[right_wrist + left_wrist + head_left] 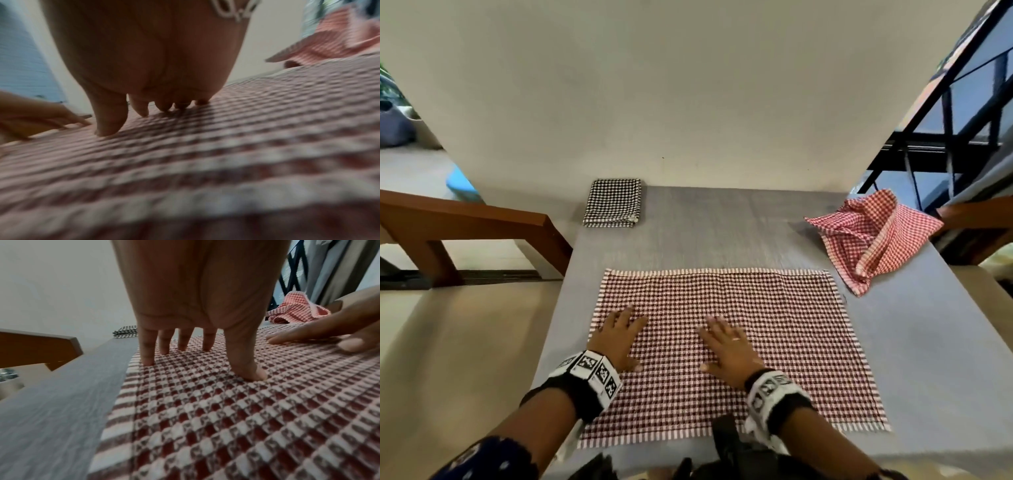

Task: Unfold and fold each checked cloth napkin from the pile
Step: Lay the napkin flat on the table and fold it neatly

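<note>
From over the shoulder, a dark red checked napkin (732,346) lies spread flat in the middle of the grey table (928,342). Both palms are down on its near left part: the left hand (618,334) close to the left edge, the right hand (726,349) near the centre, fingers straight and spread, holding nothing. A black-and-white checked napkin (613,202) sits folded at the far left, and a lighter red checked napkin (873,236) lies crumpled at the far right. I'd say this one is being smoothed flat; next, the folding calls for pinching an edge or two corners and carrying them across.

At the left wrist, the fingers (148,353) and thumb reach straight down, tips touching the weave just inside the striped border.

The right wrist picture is blurred, but the thumb (109,120) and fingertips rest open on the cloth, gripping nothing.
</note>
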